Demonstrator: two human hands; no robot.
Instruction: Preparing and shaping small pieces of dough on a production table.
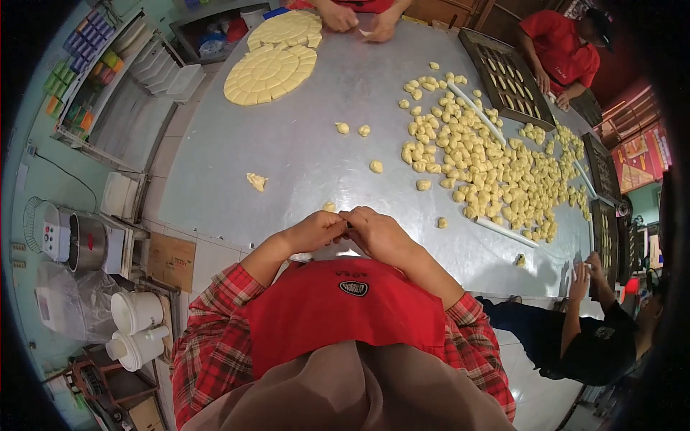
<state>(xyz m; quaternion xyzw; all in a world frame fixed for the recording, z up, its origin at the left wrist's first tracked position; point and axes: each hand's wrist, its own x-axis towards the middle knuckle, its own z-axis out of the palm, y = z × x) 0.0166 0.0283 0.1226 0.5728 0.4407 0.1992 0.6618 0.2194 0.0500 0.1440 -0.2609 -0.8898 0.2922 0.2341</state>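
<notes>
Just over the table's near edge, my left hand (315,231) and my right hand (381,235) meet, fingers bent and pinched together. Whatever lies between the fingertips is hidden; only a small dark spot shows there. A pale yellow dough ball (328,207) sits right beyond my left fingers. Farther out lie a few single dough balls (376,167), and a ragged dough scrap (256,182) rests to the left. To the right spreads a big heap of knotty dough pieces (496,176) on the metal table (287,136).
Cut dough rounds (269,74) lie at the far left. White rods (507,233) border the heap. Baking trays (509,79) line the right side. Co-workers' hands (359,23) work across the table, with others at the right. A mixer (88,241) and white buckets (136,312) stand left.
</notes>
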